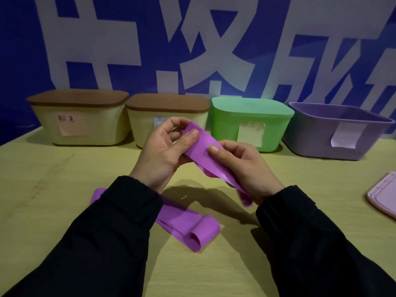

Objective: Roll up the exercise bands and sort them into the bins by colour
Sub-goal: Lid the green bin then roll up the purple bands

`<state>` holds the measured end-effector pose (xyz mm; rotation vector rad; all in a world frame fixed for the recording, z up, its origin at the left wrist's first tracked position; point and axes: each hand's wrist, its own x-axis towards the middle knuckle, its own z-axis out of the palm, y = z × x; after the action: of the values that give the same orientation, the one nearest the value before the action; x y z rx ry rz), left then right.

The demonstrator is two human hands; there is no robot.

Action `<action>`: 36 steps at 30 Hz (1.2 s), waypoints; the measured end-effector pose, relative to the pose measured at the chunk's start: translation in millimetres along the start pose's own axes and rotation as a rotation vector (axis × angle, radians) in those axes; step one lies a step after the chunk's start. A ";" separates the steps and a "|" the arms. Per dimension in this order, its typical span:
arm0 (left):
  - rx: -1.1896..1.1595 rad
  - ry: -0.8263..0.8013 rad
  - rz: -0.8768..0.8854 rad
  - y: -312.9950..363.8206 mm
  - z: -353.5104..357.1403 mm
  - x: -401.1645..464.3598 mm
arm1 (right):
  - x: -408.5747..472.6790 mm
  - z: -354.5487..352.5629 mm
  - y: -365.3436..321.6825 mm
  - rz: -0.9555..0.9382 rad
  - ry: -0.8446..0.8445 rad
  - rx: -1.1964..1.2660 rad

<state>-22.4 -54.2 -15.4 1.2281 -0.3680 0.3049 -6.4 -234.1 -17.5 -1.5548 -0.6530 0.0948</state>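
You have four bins along the far edge: two cream bins with brown lids (79, 118) (167, 118), one green bin (248, 123) with its lid on, and one purple bin (336, 133) open. Two purple bands: one held (205, 151), one near you on the table (188, 226). One pink lid (383, 194) lies at the right.

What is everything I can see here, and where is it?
held band: 1, purple, in both hands above the table
loose band: 1, purple, on the table, partly under the left sleeve
lidded bins: 2, cream with brown lids, back left
green bin: 1, lid on, back centre-right
purple bin: 1, open, back right
pink lid: 1, right edge of the table
table: 1, yellow-green
left hand: pinches held band
right hand: grips held band
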 end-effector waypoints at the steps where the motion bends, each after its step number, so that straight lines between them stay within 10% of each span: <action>1: -0.003 0.011 0.004 0.0 0.7 0.0 | -0.5 0.6 -2.3 -0.009 0.024 -0.007; 36: 0.011 0.046 -0.021 -9.0 10.3 -3.2 | -0.2 6.1 0.6 -0.161 0.185 -0.023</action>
<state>-22.6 -66.9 -21.4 1.2334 -0.3141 0.3169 -9.0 -228.7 -18.7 -1.5067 -0.6309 -0.1760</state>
